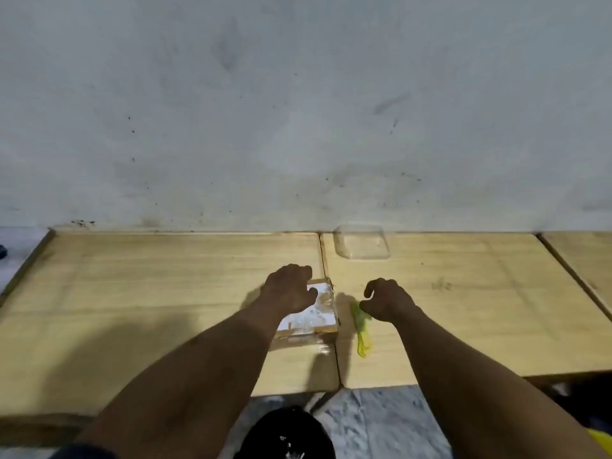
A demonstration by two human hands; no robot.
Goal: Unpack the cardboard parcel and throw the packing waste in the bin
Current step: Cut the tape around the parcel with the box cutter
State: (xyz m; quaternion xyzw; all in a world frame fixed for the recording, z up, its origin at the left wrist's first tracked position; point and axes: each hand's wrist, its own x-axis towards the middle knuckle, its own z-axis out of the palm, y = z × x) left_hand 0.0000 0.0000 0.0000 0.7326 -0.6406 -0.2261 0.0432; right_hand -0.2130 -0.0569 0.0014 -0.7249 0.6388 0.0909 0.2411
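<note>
A small cardboard parcel (318, 321), wrapped in clear tape with a white label on top, lies on the wooden table (132, 293) near the seam between two tabletops. My left hand (291, 289) rests on its far left top, fingers curled over the edge. To the parcel's right lies a yellow-green tool, likely a cutter (361, 332). My right hand (387, 299) hovers at the cutter's upper end with fingers curled; I cannot tell whether it touches it. A black bin (291, 432) shows below the table's front edge.
A clear plastic container (361, 241) sits against the stained wall at the back. A second tabletop (463, 309) adjoins on the right, with a third one (586, 256) further right. Marbled floor (374, 422) shows below. A yellow object (602, 438) peeks in at the bottom right.
</note>
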